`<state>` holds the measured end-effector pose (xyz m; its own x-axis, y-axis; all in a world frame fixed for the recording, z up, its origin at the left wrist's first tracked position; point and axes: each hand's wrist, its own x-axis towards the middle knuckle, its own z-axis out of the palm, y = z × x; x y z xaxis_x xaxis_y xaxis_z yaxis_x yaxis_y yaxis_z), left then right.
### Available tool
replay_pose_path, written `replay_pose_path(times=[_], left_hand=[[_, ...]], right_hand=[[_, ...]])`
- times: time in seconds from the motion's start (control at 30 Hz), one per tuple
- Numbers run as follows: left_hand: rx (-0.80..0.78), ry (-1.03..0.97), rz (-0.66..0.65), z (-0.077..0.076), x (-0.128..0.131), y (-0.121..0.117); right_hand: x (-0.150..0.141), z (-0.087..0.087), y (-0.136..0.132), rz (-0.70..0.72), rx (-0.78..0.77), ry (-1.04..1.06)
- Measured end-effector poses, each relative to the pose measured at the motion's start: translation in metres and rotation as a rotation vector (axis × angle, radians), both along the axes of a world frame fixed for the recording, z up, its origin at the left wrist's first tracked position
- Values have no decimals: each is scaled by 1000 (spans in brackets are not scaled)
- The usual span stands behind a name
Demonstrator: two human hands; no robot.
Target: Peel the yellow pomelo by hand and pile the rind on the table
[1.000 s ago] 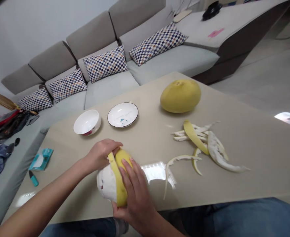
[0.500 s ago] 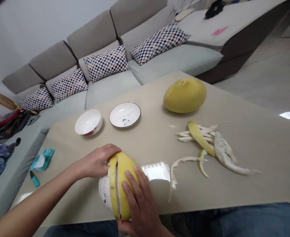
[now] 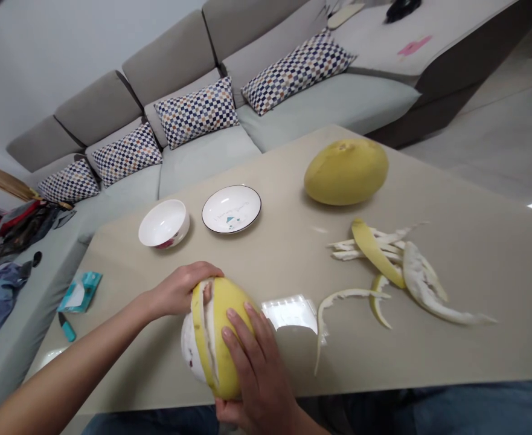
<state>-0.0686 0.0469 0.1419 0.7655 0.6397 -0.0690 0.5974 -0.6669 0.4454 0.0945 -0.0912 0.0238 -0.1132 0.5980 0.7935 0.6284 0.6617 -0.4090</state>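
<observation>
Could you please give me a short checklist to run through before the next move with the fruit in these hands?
1. Left hand secure on the half-peeled pomelo: ok, curled over its upper end.
2. Right hand steadying the fruit: ok, fingers spread across the yellow rind.
3. Peel strips away from the hands: ok, piled off to the right.
4. Whole pomelo stable: ok, resting on its side.
5. Bowl and plate upright: ok.
6. Flesh undamaged: cannot tell, white pith covers it.
</observation>
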Motion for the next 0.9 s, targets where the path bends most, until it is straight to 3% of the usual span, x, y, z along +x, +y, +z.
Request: replay_pose_path(times=[0.23, 0.4, 0.5, 0.67, 0.9], left_hand=[[-36, -88, 94, -7, -2, 4], [-260, 39, 273, -4, -1, 4], [-320, 181, 208, 8, 5, 2], [-162, 329, 80, 23, 17, 2], [-98, 321, 3, 11, 15, 11]], right_hand=[[9, 1, 3, 51, -50, 5], [10, -2, 1, 29, -38, 2], [11, -6, -2, 29, -31, 6], [13, -9, -5, 51, 13, -2], [9, -11, -2, 14, 47, 12]])
